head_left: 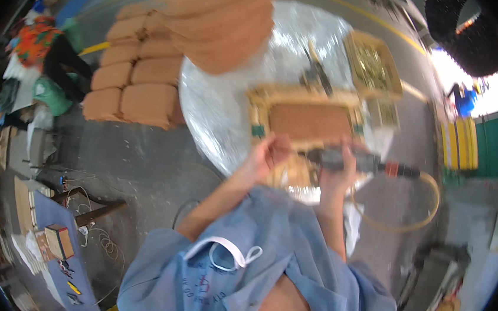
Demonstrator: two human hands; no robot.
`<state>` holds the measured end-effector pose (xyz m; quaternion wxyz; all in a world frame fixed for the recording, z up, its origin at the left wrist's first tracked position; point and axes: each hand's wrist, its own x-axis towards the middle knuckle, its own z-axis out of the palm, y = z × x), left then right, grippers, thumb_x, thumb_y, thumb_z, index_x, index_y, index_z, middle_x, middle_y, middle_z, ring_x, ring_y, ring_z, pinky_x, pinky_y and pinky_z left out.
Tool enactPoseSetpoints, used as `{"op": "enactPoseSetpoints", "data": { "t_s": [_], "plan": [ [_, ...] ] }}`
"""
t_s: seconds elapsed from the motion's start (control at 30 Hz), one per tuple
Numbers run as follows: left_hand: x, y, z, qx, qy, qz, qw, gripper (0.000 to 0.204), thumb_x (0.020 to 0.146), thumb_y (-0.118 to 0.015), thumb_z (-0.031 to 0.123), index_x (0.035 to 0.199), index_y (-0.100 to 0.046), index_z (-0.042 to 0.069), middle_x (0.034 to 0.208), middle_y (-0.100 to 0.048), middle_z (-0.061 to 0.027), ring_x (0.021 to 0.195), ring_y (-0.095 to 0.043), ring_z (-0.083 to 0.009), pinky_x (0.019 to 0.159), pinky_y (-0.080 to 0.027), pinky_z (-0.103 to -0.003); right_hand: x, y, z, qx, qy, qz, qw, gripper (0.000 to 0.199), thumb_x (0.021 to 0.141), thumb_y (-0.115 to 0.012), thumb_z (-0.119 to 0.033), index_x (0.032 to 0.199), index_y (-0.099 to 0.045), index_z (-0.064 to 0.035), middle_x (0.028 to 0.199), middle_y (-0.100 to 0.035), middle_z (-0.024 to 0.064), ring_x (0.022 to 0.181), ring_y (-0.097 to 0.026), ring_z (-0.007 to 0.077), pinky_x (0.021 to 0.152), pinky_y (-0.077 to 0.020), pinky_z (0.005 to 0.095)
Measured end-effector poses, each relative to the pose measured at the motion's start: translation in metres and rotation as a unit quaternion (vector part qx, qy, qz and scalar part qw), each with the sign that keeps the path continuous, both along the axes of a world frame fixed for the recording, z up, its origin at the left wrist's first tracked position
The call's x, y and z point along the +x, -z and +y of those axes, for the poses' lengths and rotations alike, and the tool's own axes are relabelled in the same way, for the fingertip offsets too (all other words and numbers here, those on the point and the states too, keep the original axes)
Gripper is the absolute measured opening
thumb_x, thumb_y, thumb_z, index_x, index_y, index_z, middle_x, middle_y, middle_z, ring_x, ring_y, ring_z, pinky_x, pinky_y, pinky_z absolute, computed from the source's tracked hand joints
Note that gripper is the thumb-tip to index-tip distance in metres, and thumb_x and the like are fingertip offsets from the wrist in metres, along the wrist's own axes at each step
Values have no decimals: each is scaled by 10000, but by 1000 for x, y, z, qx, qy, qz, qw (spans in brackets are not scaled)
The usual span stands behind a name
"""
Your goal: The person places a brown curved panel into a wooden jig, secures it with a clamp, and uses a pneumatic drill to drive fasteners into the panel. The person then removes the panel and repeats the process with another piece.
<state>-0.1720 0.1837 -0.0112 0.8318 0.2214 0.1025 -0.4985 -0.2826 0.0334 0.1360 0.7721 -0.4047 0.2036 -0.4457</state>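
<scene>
Grey concrete floor (136,157) surrounds a round table wrapped in shiny silver foil (217,111), seen from above through a blurred, curved lens. On the near part of the table lies one wooden frame (306,110) with a brown panel inside it; its near edge is partly hidden by the hands. The left hand (264,154) is held at the frame's near-left corner, fingers curled and close together, though whether they pinch the wood cannot be told through the blur. The right hand (338,166) is wrapped around a dark power tool (349,160) held level over the frame's near edge; an orange-collared hose (428,201) loops away from it to the right. A second, empty-looking wooden frame (372,65) rests at the table's far right, and a dark tool (316,74) lies between the two. Stacked tan sacks (134,80) are piled left of the table, their count uncertain. A blue shirt (263,263) and a white face mask (225,254) fill the lower edge.
</scene>
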Motion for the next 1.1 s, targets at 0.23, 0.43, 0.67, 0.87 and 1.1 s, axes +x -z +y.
{"op": "enactPoseSetpoints", "data": {
  "t_s": [0.23, 0.43, 0.67, 0.87, 1.1],
  "plan": [
    [-5, -22, 6, 34, 9, -15, 999, 406, 1113, -571, 353, 1246, -657, -21, 1084, -743, -130, 978, -759, -253, 935, -651, -395, -2, -31, 8, -30, -8, -58, 998, 345, 912, -685, -29, 1220, -532, -51, 1108, -647, 169, 956, -676, 303, 897, -602, 511],
    [-9, -23, 8, 54, 56, 29, 997, 340, 1090, -623, 353, 1202, -675, 36, 976, -758, -82, 830, -755, -198, 773, -663, -337, -4, -29, 4, -38, 19, -43, 998, 341, 922, -667, -30, 1232, -532, -74, 1130, -637, 157, 986, -664, 299, 921, -585, 540],
    [-20, 38, 10, -34, 35, 35, 998, 202, 1065, -686, 269, 1126, -742, 86, 941, -775, -1, 846, -752, -105, 762, -645, -284, -10, -19, 5, 30, 13, 32, 999, 268, 959, -680, -127, 1215, -604, -120, 1083, -681, 95, 993, -697, 230, 910, -594, 428],
    [-15, 32, 6, 26, 28, 40, 998, 159, 1064, -682, 218, 1155, -712, 91, 1020, -769, -34, 995, -762, -151, 782, -658, -272, -13, 1, -6, -11, 15, -27, 999, 265, 989, -656, -73, 1241, -573, -84, 1156, -649, 91, 1006, -640, 209, 923, -567, 412],
    [-12, 35, 10, 82, 12, 59, 995, 235, 1027, -744, 302, 1125, -696, 94, 1035, -757, -47, 952, -760, -159, 744, -642, -248, -5, -2, -5, -19, 21, -11, 1000, 279, 980, -651, -79, 1244, -565, -102, 1143, -644, 100, 1010, -646, 223, 912, -573, 414]
  ]
}}
